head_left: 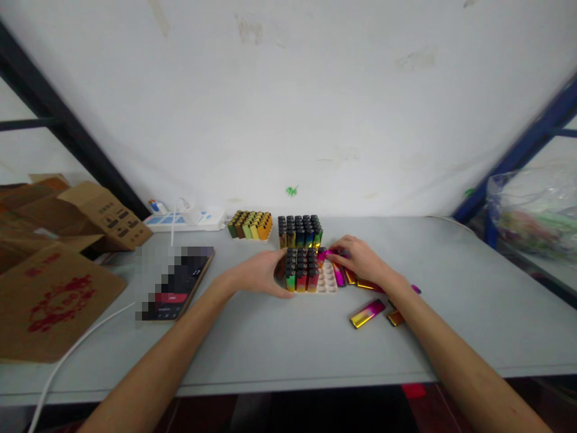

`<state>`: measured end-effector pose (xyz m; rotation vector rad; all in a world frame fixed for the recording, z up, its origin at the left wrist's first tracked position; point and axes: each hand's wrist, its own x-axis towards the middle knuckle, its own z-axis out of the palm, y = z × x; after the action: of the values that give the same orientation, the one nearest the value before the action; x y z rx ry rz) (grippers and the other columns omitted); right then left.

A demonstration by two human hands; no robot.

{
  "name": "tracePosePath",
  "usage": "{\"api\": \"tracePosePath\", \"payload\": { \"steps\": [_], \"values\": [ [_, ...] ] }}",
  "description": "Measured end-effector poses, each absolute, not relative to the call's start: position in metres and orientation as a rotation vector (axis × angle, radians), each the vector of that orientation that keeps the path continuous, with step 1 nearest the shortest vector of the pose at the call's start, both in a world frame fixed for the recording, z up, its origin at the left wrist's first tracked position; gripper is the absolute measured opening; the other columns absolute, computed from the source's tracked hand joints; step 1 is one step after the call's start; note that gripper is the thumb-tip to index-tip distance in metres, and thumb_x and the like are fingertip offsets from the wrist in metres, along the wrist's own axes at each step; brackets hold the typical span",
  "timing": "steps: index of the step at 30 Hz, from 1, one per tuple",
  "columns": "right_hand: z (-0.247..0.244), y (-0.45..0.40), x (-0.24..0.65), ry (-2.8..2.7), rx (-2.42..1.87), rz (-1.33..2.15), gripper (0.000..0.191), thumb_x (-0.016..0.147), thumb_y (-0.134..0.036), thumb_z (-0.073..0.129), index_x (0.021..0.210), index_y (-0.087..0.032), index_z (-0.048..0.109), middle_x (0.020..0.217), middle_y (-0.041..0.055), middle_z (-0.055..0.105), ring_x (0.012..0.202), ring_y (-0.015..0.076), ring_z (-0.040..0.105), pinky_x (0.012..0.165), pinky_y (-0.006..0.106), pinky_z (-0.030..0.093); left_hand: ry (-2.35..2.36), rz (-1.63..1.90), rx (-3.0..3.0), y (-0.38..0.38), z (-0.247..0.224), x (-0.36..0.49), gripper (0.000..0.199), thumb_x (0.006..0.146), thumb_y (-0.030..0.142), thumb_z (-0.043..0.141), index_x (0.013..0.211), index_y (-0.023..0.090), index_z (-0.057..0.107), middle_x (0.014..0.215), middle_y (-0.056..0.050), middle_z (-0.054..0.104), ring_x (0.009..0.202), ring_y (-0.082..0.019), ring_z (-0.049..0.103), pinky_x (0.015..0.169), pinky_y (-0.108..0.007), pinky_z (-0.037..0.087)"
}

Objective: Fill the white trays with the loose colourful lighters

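Observation:
A white plastic tray with round-cornered slots stands in front of me, its left columns filled with upright black-topped lighters in green, red and orange. My left hand is curled around the tray's left side, with the thumb at the near corner. At the tray's far row, my right hand pinches a magenta lighter; whether its base sits fully in a slot is hidden. Loose magenta-and-gold lighters lie on the table beside and beneath my right wrist.
Behind the tray stands another block of black-topped lighters, with a gold-and-green set to its left. A phone, power strip and cardboard boxes occupy the left side. A clear plastic bag is at right.

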<state>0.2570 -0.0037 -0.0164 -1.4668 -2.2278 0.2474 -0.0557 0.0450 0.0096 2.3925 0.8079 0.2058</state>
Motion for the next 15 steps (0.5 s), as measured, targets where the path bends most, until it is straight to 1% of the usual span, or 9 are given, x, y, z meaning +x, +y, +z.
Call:
{"api": "tracePosePath", "payload": {
  "steps": [3, 5, 7, 9, 10, 12, 15],
  "values": [
    [-0.012, -0.004, 0.262, -2.223, -1.519, 0.294, 0.025, 0.104, -0.038, 0.065, 0.107, -0.017, 0.079, 0.104, 0.0119, 0.078, 0.095, 0.0261, 0.07, 0.091, 0.038, 0.054, 0.822, 0.213, 2.4, 0.043, 0.012, -0.055, 0.066, 0.066, 0.051, 0.09, 0.117, 0.019, 0.061, 0.106, -0.007, 0.078, 0.088, -0.027, 0.072, 0.072, -0.032, 0.055],
    [-0.011, -0.006, 0.269, -2.215, -1.528, 0.329, 0.022, 0.103, -0.035, 0.066, 0.103, -0.018, 0.08, 0.1, 0.0105, 0.077, 0.092, 0.0252, 0.069, 0.088, 0.037, 0.055, 0.833, 0.211, 2.39, 0.042, 0.014, -0.055, 0.065, 0.066, 0.051, 0.09, 0.115, 0.019, 0.062, 0.104, -0.006, 0.077, 0.087, -0.027, 0.072, 0.07, -0.032, 0.055],
    [-0.011, -0.007, 0.275, -2.175, -1.506, 0.335, 0.02, 0.102, -0.034, 0.067, 0.101, -0.019, 0.079, 0.099, 0.0109, 0.076, 0.094, 0.0256, 0.069, 0.09, 0.039, 0.056, 0.849, 0.194, 2.397, 0.041, 0.016, -0.055, 0.064, 0.066, 0.053, 0.089, 0.113, 0.018, 0.062, 0.1, -0.006, 0.077, 0.085, -0.027, 0.071, 0.067, -0.032, 0.054],
    [-0.013, -0.008, 0.279, -2.097, -1.475, 0.315, 0.021, 0.103, -0.035, 0.065, 0.101, -0.019, 0.078, 0.102, 0.0124, 0.074, 0.1, 0.0266, 0.069, 0.095, 0.042, 0.057, 0.861, 0.178, 2.418, 0.041, 0.016, -0.055, 0.064, 0.067, 0.055, 0.088, 0.112, 0.017, 0.062, 0.098, -0.006, 0.076, 0.083, -0.027, 0.071, 0.066, -0.032, 0.053],
    [-0.013, -0.008, 0.279, -2.043, -1.467, 0.308, 0.022, 0.104, -0.036, 0.063, 0.101, -0.019, 0.078, 0.104, 0.013, 0.074, 0.102, 0.027, 0.069, 0.096, 0.043, 0.057, 0.865, 0.175, 2.429, 0.041, 0.016, -0.055, 0.065, 0.066, 0.056, 0.088, 0.112, 0.017, 0.062, 0.098, -0.006, 0.076, 0.083, -0.027, 0.07, 0.067, -0.032, 0.053],
    [-0.012, -0.007, 0.279, -1.906, -1.464, 0.322, 0.025, 0.103, -0.041, 0.064, 0.104, -0.019, 0.077, 0.108, 0.0136, 0.074, 0.104, 0.0277, 0.069, 0.095, 0.045, 0.058, 0.86, 0.185, 2.436, 0.041, 0.015, -0.055, 0.065, 0.066, 0.056, 0.088, 0.113, 0.018, 0.062, 0.099, -0.006, 0.076, 0.083, -0.027, 0.07, 0.068, -0.033, 0.053],
    [-0.006, -0.005, 0.276, -1.658, -1.416, 0.428, 0.036, 0.097, -0.054, 0.07, 0.105, -0.02, 0.077, 0.112, 0.0125, 0.076, 0.106, 0.0284, 0.07, 0.093, 0.045, 0.06, 0.85, 0.203, 2.438, 0.043, 0.013, -0.056, 0.064, 0.066, 0.056, 0.088, 0.112, 0.019, 0.062, 0.099, -0.006, 0.076, 0.083, -0.026, 0.07, 0.069, -0.032, 0.052]
  ]
}}
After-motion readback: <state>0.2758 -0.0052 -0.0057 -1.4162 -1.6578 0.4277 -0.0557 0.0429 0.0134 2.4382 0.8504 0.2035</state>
